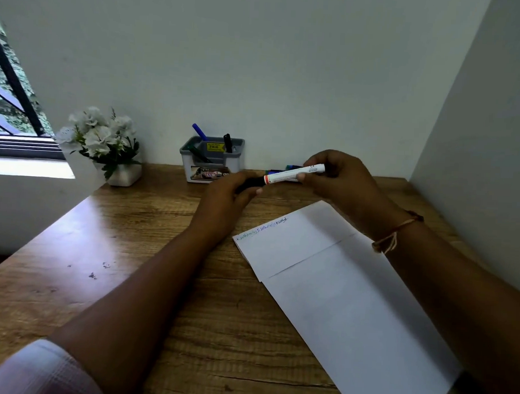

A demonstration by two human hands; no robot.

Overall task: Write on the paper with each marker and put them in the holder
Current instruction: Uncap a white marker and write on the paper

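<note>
1. Marker [294, 173], white barrel with an orange band, held level above the desk [130, 280], just beyond the far edge of the paper [338, 289]. The left hand [229, 195] is curled round the black cap [252, 182]. The right hand [340, 176] pinches the barrel between thumb and fingers.
2. I read the step as uncapping before writing. A recap would look the same, so I note this as a guess.
3. From my remote seat, I would pull the cap straight along the barrel with no bending. The left hand should keep the cap for closing afterwards.
4. A short line of writing [262, 228] sits at the paper's far left corner; I would start the next word beside it. The sheet is loose and creased, so a flat hand should steady it.
5. The grey holder [185, 159] stands against the wall [258, 62], near the left hand. It holds a blue marker [199, 132], a black marker [227, 142] and a green marker [198, 154].
6. Loose markers [288, 167] lie on the desk behind the right hand; I cannot tell how many.
7. The desk is wood-grain with dark specks at left. White flowers [100, 136] stand beside a window [13, 96]. Plain walls close off the back and right.
</note>
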